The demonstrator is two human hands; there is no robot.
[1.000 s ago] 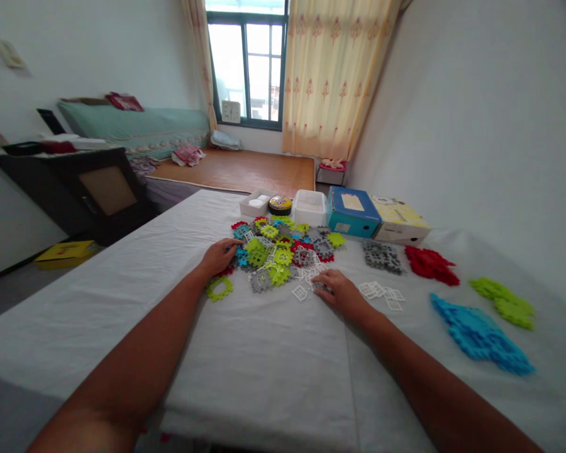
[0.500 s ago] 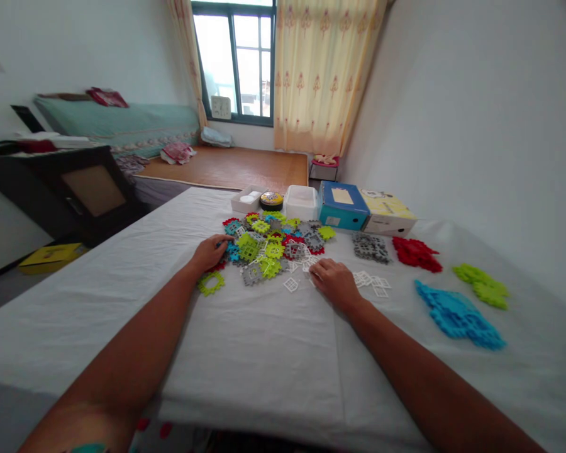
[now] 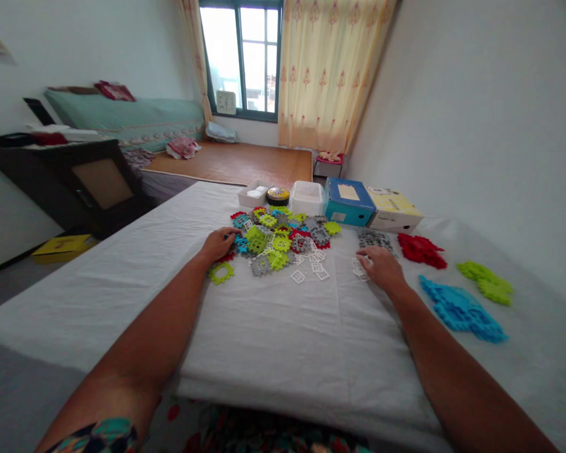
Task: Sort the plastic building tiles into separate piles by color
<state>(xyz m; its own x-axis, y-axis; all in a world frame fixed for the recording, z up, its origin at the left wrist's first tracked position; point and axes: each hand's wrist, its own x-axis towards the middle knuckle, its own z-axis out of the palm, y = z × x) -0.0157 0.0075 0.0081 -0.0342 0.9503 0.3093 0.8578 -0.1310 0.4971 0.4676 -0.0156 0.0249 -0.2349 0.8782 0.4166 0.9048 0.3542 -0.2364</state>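
My left hand point(image 3: 219, 244) rests at the left edge of a mixed pile of plastic building pieces. Its fingers are slightly apart, with the tips against blue pieces point(image 3: 240, 244). In front of it lies a lime-green square frame piece point(image 3: 221, 272) with a toothed edge. To the right, my right hand point(image 3: 382, 267) is over a small group of white lattice window pieces point(image 3: 360, 270), fingertips closed together on one of them; the palm hides part of the group. Several loose white window pieces point(image 3: 319, 269) lie between the pile and this hand.
Sorted heaps of grey point(image 3: 374, 239), red point(image 3: 421, 250), lime-green point(image 3: 485, 282) and blue pieces point(image 3: 462, 308) lie on the right. Behind the pile stand a white tray point(image 3: 246, 198), a round tin point(image 3: 278, 196), a clear tub point(image 3: 307, 197), a blue box point(image 3: 349, 201) and a yellow-white box point(image 3: 392, 209).
My right hand has moved right, from the loose white window pieces beside the pile to the white group near the grey heap. My left hand stays at the pile's left edge.
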